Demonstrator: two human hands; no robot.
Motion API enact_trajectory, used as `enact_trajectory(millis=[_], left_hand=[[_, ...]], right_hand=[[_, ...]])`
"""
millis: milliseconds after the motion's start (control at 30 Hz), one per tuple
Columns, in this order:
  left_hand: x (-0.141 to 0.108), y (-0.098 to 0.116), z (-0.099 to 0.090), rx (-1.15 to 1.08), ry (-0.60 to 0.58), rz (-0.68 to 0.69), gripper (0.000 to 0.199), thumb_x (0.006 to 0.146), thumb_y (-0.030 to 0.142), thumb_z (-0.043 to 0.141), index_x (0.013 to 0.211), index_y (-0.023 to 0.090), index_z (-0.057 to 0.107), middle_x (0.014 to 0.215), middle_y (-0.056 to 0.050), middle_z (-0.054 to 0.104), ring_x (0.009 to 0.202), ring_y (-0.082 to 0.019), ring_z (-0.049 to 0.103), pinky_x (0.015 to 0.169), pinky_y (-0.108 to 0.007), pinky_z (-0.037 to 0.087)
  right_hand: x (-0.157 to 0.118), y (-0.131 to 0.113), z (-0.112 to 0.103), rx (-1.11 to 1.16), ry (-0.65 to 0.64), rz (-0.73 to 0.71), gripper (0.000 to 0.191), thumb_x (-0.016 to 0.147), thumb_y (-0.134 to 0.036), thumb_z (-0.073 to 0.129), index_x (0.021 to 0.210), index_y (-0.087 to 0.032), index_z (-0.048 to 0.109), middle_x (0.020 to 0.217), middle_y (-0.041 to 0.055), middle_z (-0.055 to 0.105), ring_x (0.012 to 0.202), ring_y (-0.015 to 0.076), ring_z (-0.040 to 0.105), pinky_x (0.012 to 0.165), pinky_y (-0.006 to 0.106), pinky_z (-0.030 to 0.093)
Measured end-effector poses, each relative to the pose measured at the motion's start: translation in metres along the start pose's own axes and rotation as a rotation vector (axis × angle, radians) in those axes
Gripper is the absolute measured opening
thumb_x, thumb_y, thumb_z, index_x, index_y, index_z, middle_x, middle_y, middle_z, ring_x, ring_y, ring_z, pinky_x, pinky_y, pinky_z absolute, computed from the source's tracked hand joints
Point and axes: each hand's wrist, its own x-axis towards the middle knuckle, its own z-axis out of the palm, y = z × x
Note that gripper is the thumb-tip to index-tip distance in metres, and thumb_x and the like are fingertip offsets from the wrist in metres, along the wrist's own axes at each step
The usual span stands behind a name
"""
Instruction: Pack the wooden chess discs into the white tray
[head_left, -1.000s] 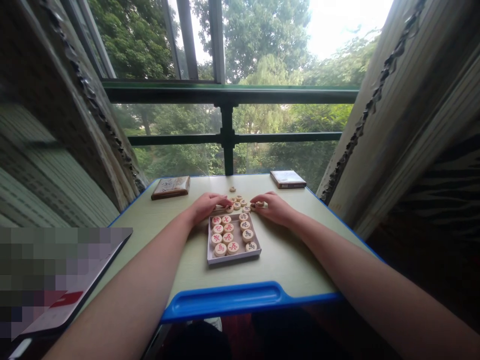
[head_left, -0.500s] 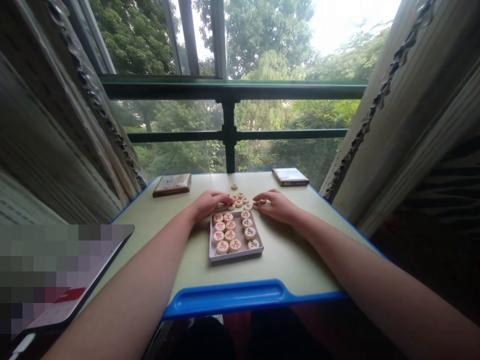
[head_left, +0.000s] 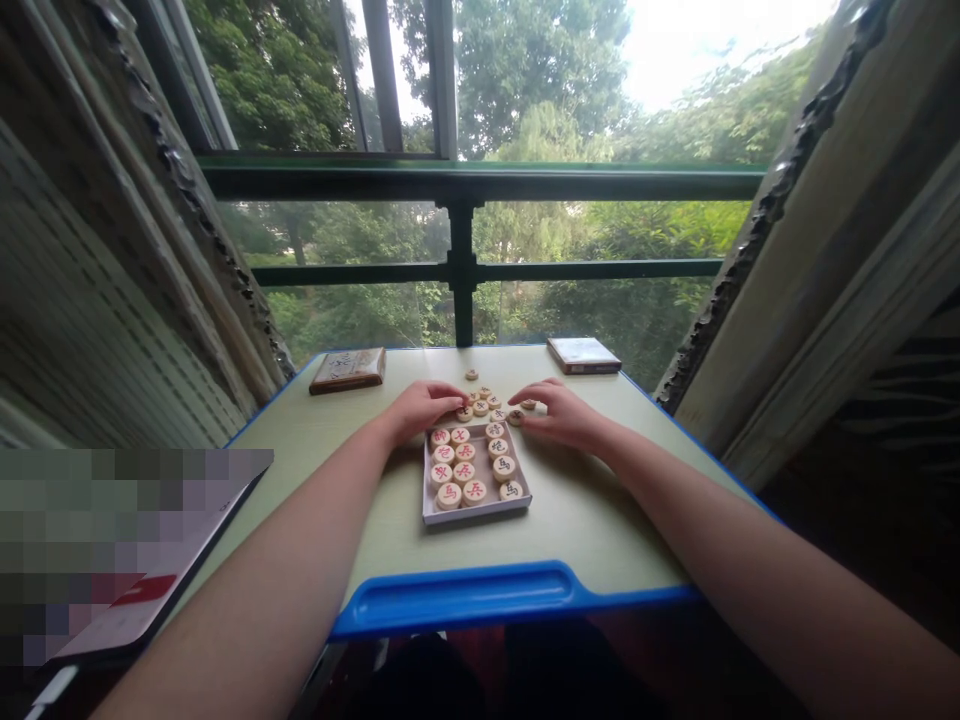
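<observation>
Right hand (head_left: 561, 412) spread wider, beside loose piece (head_left: 515, 418); left hand (head_left: 424, 408): grip unclear. Rim pinch likely spares clustered pieces (head_left: 481, 408).

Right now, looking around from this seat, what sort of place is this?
Probably a room in a home: curtains hang at both sides of a window, and game pieces are set out in front of it.

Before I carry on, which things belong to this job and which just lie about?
In use:
left hand
right hand
round pieces
open box

Lying about:
brown-edged flat object, back left
pale-topped flat object, back right
partly blurred item, lower left
</observation>
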Motion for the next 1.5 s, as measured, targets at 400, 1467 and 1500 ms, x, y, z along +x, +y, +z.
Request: enact_trajectory(millis=[400, 1467, 1500], left_hand=[[0.0036, -0.0078, -0.0056, 0.188, 0.036, -0.034, 0.030, 0.058, 0.023, 0.063, 0.086, 0.015, 0.070, 0.087, -0.007, 0.069, 0.073, -0.017, 0.059, 0.064, -0.027, 0.044], [0.0030, -0.0081, -0.0057, 0.228, 0.043, -0.043, 0.027, 0.059, 0.028, 0.060, 0.081, 0.016, 0.071, 0.086, -0.006, 0.070, 0.082, -0.020, 0.060, 0.072, -0.028, 0.045], [0.0029, -0.0079, -0.0055, 0.223, 0.039, -0.042, 0.027, 0.059, 0.028, 0.061, 0.081, 0.017, 0.071, 0.087, -0.005, 0.070, 0.082, -0.019, 0.060, 0.072, -0.028, 0.045]], right_hand=[[-0.0019, -0.0038, -0.0022, 0.004, -0.040, -0.053, 0.027, 0.068, -0.019, 0.062, 0.095, -0.018, 0.067, 0.096, 0.0046, 0.066, 0.094, 0.0198, 0.051, 0.086, 0.032, 0.042], [-0.0018, -0.0040, 0.0006, -0.092, -0.014, -0.156, 0.020, 0.069, -0.021, 0.061, 0.087, -0.017, 0.068, 0.087, 0.0053, 0.068, 0.086, 0.0195, 0.053, 0.081, 0.030, 0.042], [-0.0023, -0.0048, -0.0020, -0.099, -0.001, -0.145, 0.021, 0.069, -0.021, 0.061, 0.088, -0.017, 0.068, 0.086, 0.0055, 0.068, 0.085, 0.0193, 0.053, 0.079, 0.030, 0.042]])
